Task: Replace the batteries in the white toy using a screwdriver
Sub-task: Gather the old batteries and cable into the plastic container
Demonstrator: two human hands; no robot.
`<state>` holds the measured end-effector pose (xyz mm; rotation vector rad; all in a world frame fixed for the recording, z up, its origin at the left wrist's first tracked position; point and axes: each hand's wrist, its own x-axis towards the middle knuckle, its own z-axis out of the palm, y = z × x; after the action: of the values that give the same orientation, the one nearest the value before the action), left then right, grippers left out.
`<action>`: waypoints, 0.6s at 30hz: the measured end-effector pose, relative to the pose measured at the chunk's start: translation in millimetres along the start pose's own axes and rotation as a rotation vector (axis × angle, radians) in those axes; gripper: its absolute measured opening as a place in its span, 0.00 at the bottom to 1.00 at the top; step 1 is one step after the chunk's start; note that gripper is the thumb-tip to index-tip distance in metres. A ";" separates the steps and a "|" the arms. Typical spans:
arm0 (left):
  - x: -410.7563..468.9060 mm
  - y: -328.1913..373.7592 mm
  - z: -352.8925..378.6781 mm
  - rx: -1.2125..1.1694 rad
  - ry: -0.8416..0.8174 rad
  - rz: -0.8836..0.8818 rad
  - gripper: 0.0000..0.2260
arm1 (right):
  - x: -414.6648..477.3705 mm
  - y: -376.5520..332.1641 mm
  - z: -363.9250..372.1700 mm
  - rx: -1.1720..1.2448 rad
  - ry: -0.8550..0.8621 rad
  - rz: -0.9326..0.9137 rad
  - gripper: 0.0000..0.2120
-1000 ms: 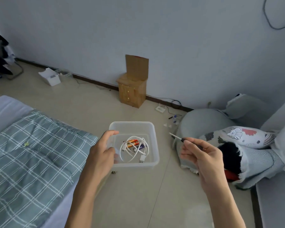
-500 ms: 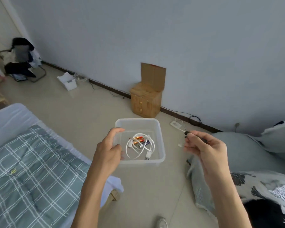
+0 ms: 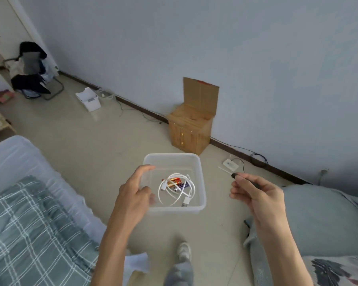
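Observation:
My left hand grips the left wall of a clear plastic box and holds it in the air over the floor. Inside the box lie a coiled white USB cable and batteries, one orange and gold, one purple. My right hand pinches a thin screwdriver with a dark handle, its tip pointing up and left, just right of the box. The white toy is not in view.
A bed with a grey checked quilt is at the left. Grey cushions and a flowered pillow lie at the right. A small wooden cabinet with a cardboard flap stands by the wall. My foot is on the tiled floor below.
The view has swung left and down, showing more of the floor and my foot. Both hands keep their hold; the box and screwdriver stay about as far apart.

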<state>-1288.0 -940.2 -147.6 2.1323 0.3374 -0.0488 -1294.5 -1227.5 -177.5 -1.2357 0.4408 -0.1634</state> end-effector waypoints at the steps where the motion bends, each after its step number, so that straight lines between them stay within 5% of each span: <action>1: 15.2 2.7 3.5 -0.006 -0.006 -0.005 0.30 | 15.9 0.3 5.8 -0.004 0.001 0.006 0.04; 18: 351.3 70.1 7.6 -0.072 0.022 -0.023 0.31 | 320.1 -29.4 172.9 -0.051 -0.036 -0.025 0.04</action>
<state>-931.4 -905.1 -152.4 2.0591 0.3712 -0.0256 -930.6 -1199.4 -180.9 -1.2930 0.4009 -0.1520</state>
